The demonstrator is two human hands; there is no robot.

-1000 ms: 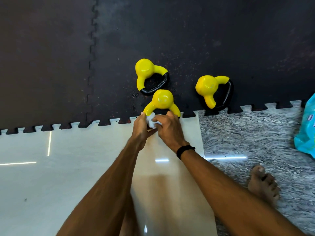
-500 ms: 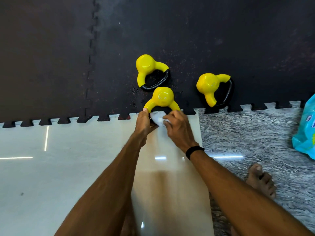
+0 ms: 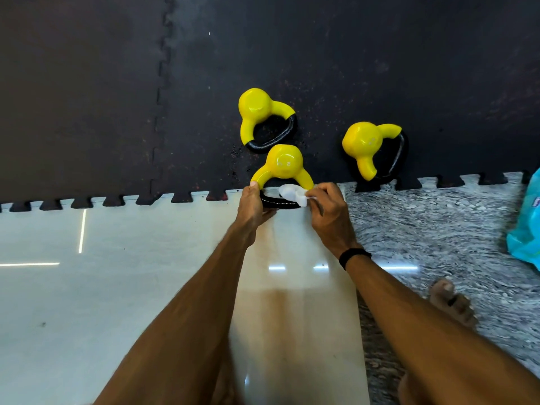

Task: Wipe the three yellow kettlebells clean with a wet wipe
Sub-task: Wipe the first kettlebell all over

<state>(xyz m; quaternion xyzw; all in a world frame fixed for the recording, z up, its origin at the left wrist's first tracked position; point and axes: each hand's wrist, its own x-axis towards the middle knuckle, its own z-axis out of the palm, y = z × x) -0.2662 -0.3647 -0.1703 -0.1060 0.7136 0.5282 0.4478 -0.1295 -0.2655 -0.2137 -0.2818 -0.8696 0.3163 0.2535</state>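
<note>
Three yellow kettlebells with black handles lie on their sides on the black foam mat. The nearest kettlebell (image 3: 285,165) rests at the mat's edge, its handle toward me. My left hand (image 3: 252,207) grips the left end of that handle. My right hand (image 3: 328,213) pinches a crumpled white wet wipe (image 3: 292,192) against the handle's right end. A second kettlebell (image 3: 254,108) lies just behind, and a third kettlebell (image 3: 362,140) lies to the right.
The black mat (image 3: 117,97) has a jagged interlocking edge meeting a glossy white tile floor (image 3: 87,287). A grey patterned rug (image 3: 438,229) covers the right side, with a bare foot (image 3: 451,302) on it. A blue wipes pack (image 3: 526,229) sits at the right edge.
My right hand has slid the wipe from the handle's middle out to its right end, uncovering the black grip. My left hand has stayed on the left end.
</note>
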